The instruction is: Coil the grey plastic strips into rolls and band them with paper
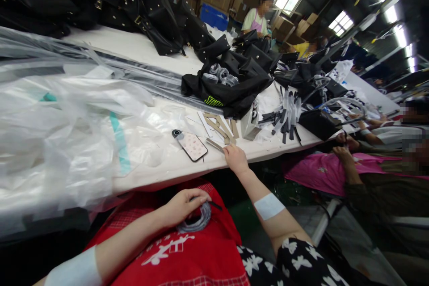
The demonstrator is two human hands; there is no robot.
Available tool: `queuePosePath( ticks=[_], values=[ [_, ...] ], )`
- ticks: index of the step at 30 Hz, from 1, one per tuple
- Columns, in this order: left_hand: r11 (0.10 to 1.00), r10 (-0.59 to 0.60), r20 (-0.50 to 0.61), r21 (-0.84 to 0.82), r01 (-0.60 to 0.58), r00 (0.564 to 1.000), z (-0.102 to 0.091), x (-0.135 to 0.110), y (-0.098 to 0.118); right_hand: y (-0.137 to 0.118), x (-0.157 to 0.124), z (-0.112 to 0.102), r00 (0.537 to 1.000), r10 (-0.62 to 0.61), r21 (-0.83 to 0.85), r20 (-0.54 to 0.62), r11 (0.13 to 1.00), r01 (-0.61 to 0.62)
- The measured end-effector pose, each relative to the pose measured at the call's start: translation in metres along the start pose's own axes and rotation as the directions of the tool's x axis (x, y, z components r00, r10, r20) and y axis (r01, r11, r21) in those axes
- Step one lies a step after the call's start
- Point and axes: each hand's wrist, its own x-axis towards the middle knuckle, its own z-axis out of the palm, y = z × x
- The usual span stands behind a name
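My left hand (186, 205) is closed on a coiled strap (201, 220) wrapped in clear plastic, held over the red apron in my lap. A short dark end of the strap pokes out past the fingertips. At the table edge, my right hand (235, 158) has its fingers closed on the near end of a flat grey-brown strip (214, 144). Beyond it lie several brown and white card strips (219, 127). A phone in a patterned case (192, 145) rests to the left of that hand.
Clear plastic bags (67, 134) cover the table's left side. A black cloth bag (231, 91) holds more wrapped coils (221, 75). Dark strap ends in plastic (288, 114) lie to the right. Black handbags (161, 18) line the back. A co-worker in pink (315, 170) sits at right.
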Motion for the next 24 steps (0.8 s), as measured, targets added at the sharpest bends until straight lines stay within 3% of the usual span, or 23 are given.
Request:
queuePosePath(
  ticks=[7, 11, 14, 16, 18, 19, 20, 21, 23, 24],
  values=[
    [0.996, 0.037, -0.056, 0.080, -0.033, 0.998, 0.004, -0.004, 0.008, 0.000, 0.017, -0.003, 0.995, 0.065, 0.061, 0.074, 0.996, -0.069],
    [0.993, 0.051, -0.076, 0.108, -0.043, 0.996, 0.006, -0.005, 0.010, 0.006, 0.026, -0.007, 0.983, 0.182, 0.088, -0.006, 0.980, -0.181],
    [0.989, 0.066, -0.105, 0.137, -0.051, 0.992, 0.006, -0.006, 0.010, 0.007, 0.024, -0.025, 0.935, 0.326, 0.275, -0.137, 0.920, -0.281],
    [0.988, 0.066, -0.119, 0.146, -0.048, 0.991, 0.005, -0.006, 0.010, 0.001, 0.010, -0.046, 0.929, 0.353, 0.533, -0.111, 0.810, -0.245],
    [0.989, 0.051, -0.129, 0.148, -0.032, 0.990, 0.003, -0.005, 0.008, -0.011, -0.014, -0.071, 0.971, 0.211, 0.784, 0.110, 0.582, -0.215],
    [0.989, 0.044, -0.131, 0.149, -0.024, 0.990, 0.002, -0.004, 0.007, -0.019, -0.028, -0.084, 0.964, 0.064, 0.868, 0.260, 0.422, -0.262],
    [0.989, 0.043, -0.136, 0.143, -0.024, 0.990, 0.000, -0.003, 0.005, -0.028, -0.044, -0.096, 0.910, -0.126, 0.898, 0.396, 0.258, -0.356],
    [0.991, 0.048, -0.136, 0.130, -0.030, 0.989, -0.001, -0.001, 0.003, -0.035, -0.059, -0.106, 0.816, -0.325, 0.875, 0.478, 0.103, -0.472],
    [0.996, 0.048, -0.141, 0.079, -0.037, 0.989, -0.002, 0.001, 0.000, -0.048, -0.086, -0.116, 0.596, -0.643, 0.716, 0.482, -0.103, -0.690],
    [0.999, 0.035, -0.140, 0.044, -0.029, 0.990, -0.001, 0.002, -0.001, -0.052, -0.097, -0.116, 0.525, -0.726, 0.630, 0.444, -0.164, -0.759]
  ],
)
